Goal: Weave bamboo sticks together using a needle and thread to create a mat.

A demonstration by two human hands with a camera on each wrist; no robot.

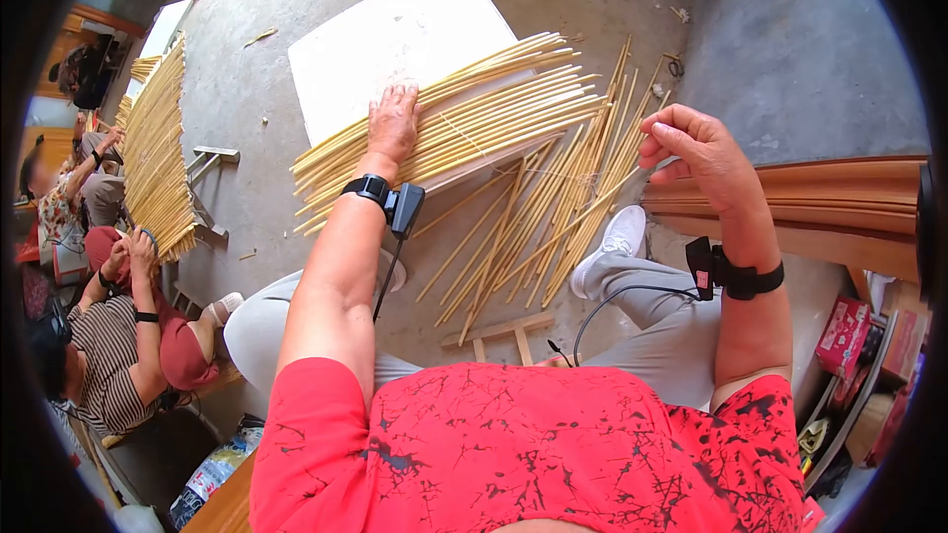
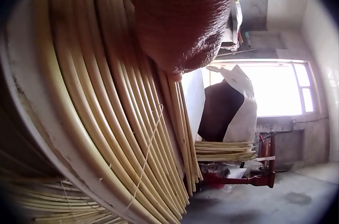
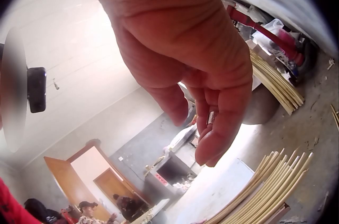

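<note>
We have the pale sticks (image 1: 523,109) laid side by side along the near part of the white board (image 1: 395,35), with a fine thread (image 1: 461,131) running across them, and more loose sticks (image 1: 553,227) fanned out on the floor just beside it. Our left hand (image 1: 393,126) lies flat on the row, fingers fairly straight and close together, pressing down rather than gripping. Our right hand (image 1: 703,153) is raised well apart from the row, its fingers loosely bent and the thumb a little off them; we see nothing in it (though something as thin as thread could be too small to tell).

The step looks to us like ordering and binding the row, so we would do well to spread the left palm's pressure evenly, letting no stick roll or ride over its neighbour. The right-hand ends are uneven, and a gap shows between the far band and the near one; we should even both out before drawing anything tight. With the thread, a steady, gentle pull square to the sticks seems best, since a slanting tug could skew the row or snap the thread
</note>
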